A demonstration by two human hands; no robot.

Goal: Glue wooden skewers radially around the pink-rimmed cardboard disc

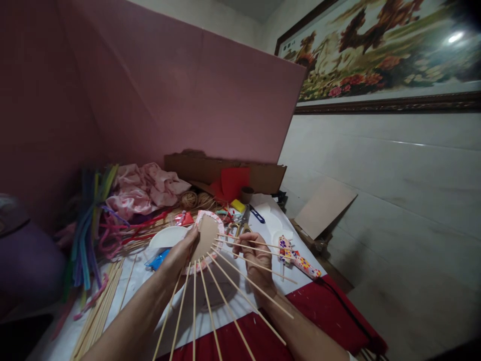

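My left hand (191,246) grips the left edge of a cardboard oval (206,234) whose rim is wrapped in pink patterned fabric. Several thin wooden sticks (229,306) fan out from its lower and right rim toward me. On the right side of the fan, my right hand (253,255) has its fingers closed around one stick (259,264), close to the rim. Other sticks pass across that hand. Behind the oval lie scissors (240,226) with gold-coloured handles. The fingers of my left hand behind the cardboard are hidden.
A floral-patterned glue gun (296,256) lies at the right on white paper. Pipe cleaners (87,225), crumpled pink fabric (146,188) and twine balls (189,199) are piled at the left and back. A blue cutter (257,214) and loose sticks (98,311) also lie there.
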